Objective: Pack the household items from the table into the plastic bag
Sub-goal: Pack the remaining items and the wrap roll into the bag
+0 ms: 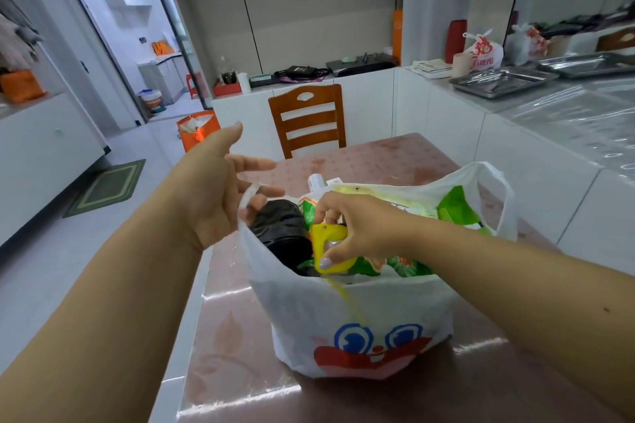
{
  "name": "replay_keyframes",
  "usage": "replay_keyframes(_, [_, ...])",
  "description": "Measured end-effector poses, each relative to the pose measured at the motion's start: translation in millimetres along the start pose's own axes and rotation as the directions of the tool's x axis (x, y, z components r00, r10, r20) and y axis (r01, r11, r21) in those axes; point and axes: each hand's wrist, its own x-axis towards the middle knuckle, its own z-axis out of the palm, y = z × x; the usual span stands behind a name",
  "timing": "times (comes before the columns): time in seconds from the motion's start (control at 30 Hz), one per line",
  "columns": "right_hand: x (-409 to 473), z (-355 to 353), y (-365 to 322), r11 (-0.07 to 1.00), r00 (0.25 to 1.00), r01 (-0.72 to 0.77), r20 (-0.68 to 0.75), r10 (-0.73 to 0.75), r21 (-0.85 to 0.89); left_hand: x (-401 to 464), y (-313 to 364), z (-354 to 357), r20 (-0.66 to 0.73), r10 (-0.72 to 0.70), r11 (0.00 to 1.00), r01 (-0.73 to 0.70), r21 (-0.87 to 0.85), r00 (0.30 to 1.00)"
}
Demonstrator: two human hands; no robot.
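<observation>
No lettering could be made out for certain anywhere. The white plastic bag (360,319) on the table bore only a printed cartoon face, blue eyes over a red mouth, with no words near it. The green and orange packet (405,266) inside it carried print too blurred to read. On the far counter, a second white bag (482,51) showed large red characters, but they were too soft and crumpled to tell. The papers (431,66) beside it were equally unreadable.
</observation>
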Motion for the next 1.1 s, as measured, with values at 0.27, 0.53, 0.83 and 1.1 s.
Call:
replay_keyframes(0.27, [-1,44,-24,0.955,0.959,0.255,-0.084,-0.27,-0.151,-2,2,-13,0.054,0.004,0.979,0.007,-0.202,0.999])
replay_keyframes(0.53, [10,-7,-1,0.948,0.98,0.028,-0.194,0.036,0.317,1,3,-9,0.067,0.019,0.983,-0.007,-0.184,0.998])
replay_keyframes(0.83, [76,-88,32,0.896,0.921,-0.27,-0.178,0.347,0.352,62,20,-35,-0.182,0.102,0.957,-0.047,0.287,0.978])
replay_keyframes(1.1, [192,-102,76,0.769,0.798,-0.583,0.01,0.602,0.26,197,12,-41,-0.129,0.021,0.968,0.012,0.25,0.991])
